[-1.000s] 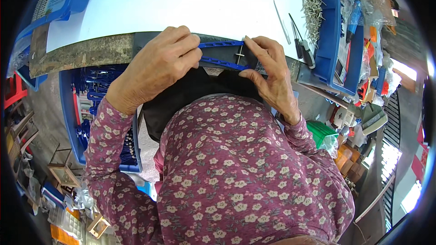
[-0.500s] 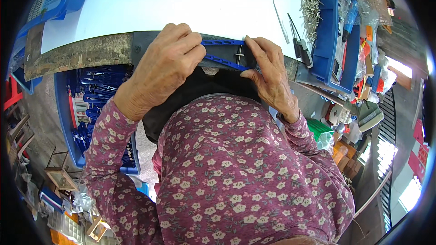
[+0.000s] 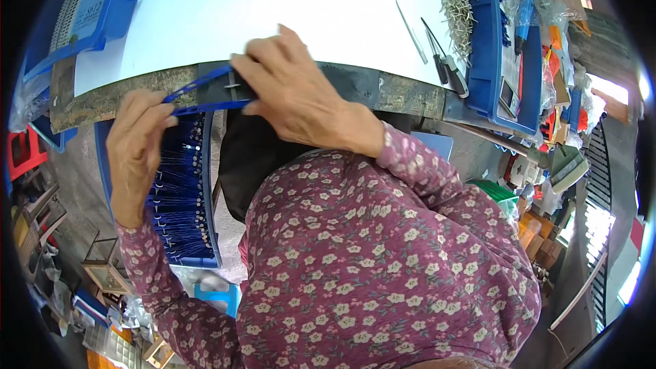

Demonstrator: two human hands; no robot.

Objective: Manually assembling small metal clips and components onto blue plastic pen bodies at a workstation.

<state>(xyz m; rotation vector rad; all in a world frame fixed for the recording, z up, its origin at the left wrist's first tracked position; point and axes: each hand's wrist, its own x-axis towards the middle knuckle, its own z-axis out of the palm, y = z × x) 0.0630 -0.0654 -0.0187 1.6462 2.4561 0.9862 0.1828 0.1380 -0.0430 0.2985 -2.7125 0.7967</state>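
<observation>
A blue plastic piece (image 3: 212, 106) with two long slotted arms spreads in a narrow V above the table's front edge at the left. My left hand (image 3: 137, 140), blurred by motion, pinches its joined end. At the wide end, the fingers and thumb of my right hand (image 3: 294, 92) grip the tips of both arms. A small metal pin (image 3: 232, 85) shows between the arms, close to my right fingers. Below my left hand, a blue bin (image 3: 215, 232) holds many similar blue pieces with metal bits.
On the white table top (image 3: 273, 0), a heap of metal rivets (image 3: 451, 7) lies at the right, by dark-handled scissors (image 3: 447, 68) and a thin pointed tool (image 3: 411, 31). Blue trays (image 3: 486, 61) flank it, one more at the far left. A red stool (image 3: 26, 154) stands on the floor.
Both hands have moved left with the blue piece, from the middle of the table edge to above the bin. My left hand is now lower and farther out.
</observation>
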